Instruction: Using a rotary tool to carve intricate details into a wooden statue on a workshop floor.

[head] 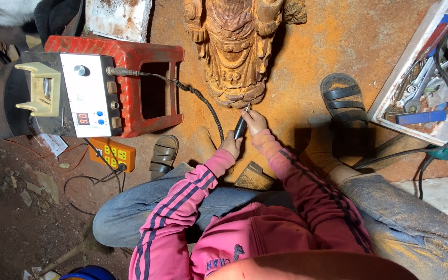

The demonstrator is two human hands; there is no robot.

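Note:
A carved wooden figure (237,49) lies on the dusty orange floor in front of me. Both hands hold a slim black rotary handpiece (240,126) whose tip touches the lower edge of the carving. My right hand (255,121) grips it near the tip; my left hand (231,143) holds its rear end, where a black cable (198,94) leaves it. The cable runs to a white control box (86,93) with a knob and a red display, set on a red plastic stool (146,85). I wear pink striped sleeves.
An orange power strip (112,154) lies on the floor at left. A white tray (390,103) with wrenches and a blue tool sits at right. Black sandals (343,98) are on my feet. A wood block (255,176) lies between my legs.

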